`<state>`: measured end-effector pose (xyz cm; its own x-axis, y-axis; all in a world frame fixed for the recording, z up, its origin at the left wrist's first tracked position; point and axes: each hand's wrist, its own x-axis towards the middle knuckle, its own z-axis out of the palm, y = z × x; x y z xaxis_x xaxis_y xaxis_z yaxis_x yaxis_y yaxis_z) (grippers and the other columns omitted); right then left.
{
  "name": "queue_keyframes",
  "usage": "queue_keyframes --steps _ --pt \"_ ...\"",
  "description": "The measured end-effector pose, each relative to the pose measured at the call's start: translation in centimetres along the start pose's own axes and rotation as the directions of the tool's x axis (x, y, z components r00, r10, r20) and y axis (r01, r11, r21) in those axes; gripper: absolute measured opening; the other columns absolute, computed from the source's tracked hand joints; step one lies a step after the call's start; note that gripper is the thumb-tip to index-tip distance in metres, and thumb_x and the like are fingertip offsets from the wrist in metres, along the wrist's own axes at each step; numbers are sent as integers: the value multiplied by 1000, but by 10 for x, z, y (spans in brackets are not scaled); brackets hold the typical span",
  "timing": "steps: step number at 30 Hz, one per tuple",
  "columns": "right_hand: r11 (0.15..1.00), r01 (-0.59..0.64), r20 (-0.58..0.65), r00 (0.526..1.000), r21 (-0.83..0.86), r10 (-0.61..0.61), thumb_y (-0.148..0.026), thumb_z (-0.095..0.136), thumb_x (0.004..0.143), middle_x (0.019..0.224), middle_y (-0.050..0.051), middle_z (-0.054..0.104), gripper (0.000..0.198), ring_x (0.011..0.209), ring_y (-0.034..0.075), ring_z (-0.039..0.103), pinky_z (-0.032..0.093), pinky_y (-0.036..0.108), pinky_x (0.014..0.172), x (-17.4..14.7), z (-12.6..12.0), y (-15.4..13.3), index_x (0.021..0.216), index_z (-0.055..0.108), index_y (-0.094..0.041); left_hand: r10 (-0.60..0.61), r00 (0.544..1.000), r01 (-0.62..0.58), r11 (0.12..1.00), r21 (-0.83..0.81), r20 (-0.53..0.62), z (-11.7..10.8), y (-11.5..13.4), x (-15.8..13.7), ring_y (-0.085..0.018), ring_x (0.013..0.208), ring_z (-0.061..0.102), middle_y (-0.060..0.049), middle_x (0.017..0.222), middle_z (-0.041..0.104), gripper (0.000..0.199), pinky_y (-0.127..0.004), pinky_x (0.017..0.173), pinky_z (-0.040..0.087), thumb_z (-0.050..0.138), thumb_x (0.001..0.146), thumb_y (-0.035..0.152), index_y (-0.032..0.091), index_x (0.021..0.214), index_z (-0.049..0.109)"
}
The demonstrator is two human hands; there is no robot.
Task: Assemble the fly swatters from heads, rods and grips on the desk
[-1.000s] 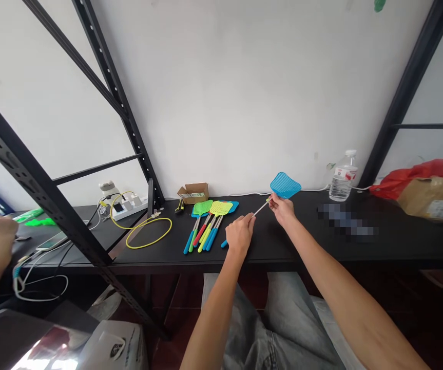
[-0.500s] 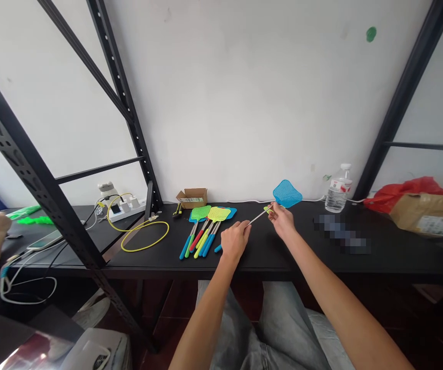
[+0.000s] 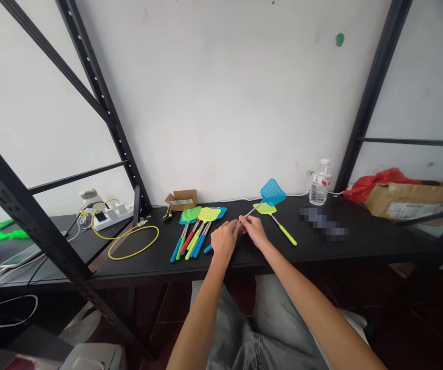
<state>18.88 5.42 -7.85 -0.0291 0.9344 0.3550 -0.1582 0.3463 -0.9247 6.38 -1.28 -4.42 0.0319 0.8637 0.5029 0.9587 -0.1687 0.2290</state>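
A blue fly swatter (image 3: pixel 272 192) points up and to the right, held over the table by both hands. My left hand (image 3: pixel 224 239) is closed round it near the handle, whose blue end shows below the fingers. My right hand (image 3: pixel 252 229) pinches the thin metal rod close beside the left hand. Beyond the right hand lies a yellow-green fly swatter (image 3: pixel 288 235), its head partly behind the blue one. Left of my hands, several swatters with blue, green, red and yellow handles lie in a fanned pile (image 3: pixel 196 231).
Behind the pile stands a small open cardboard box (image 3: pixel 181 199). A yellow cable (image 3: pixel 133 255) loops on the black table (image 3: pixel 136 270), near a white power strip (image 3: pixel 115 217). To the right are a water bottle (image 3: pixel 320 184), a blurred item (image 3: pixel 323 224) and a larger carton (image 3: pixel 406 201). Black rack posts frame both sides.
My right hand has slid down the rod towards my left hand. The yellow-green swatter on the table now shows in full length. The view has shifted to the right.
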Motion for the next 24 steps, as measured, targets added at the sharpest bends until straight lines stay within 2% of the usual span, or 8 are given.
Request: queue_keyframes --steps 8,16,21,24 --pt "998 -34 -106 994 43 39 -57 67 72 63 4 65 40 57 15 59 42 25 48 5 1 3 71 69 -18 -8 999 6 1000 30 41 -1 7 1 -17 84 65 -4 93 70 45 -22 62 32 27 99 53 35 113 65" --pt "999 -26 -125 992 31 30 -59 62 75 61 4 63 42 56 15 58 41 24 46 6 1 5 71 67 -18 -19 999 16 998 68 44 -1 6 -1 -19 80 65 -4 91 72 43 -23 61 31 29 98 53 36 106 68" --pt "993 -36 -212 975 110 59 -59 61 76 58 3 59 42 52 13 55 40 24 45 9 1 1 69 64 -18 -64 994 53 992 116 88 -10 -1 -11 -20 79 65 -6 89 72 43 -24 60 30 31 97 53 33 107 68" --pt "991 -45 -210 975 125 71 -59 62 76 57 3 59 42 51 13 54 38 24 44 10 1 0 69 64 -18 -63 993 49 989 138 102 -17 -6 -17 -20 78 65 -6 89 72 43 -24 58 28 32 97 53 32 106 68"
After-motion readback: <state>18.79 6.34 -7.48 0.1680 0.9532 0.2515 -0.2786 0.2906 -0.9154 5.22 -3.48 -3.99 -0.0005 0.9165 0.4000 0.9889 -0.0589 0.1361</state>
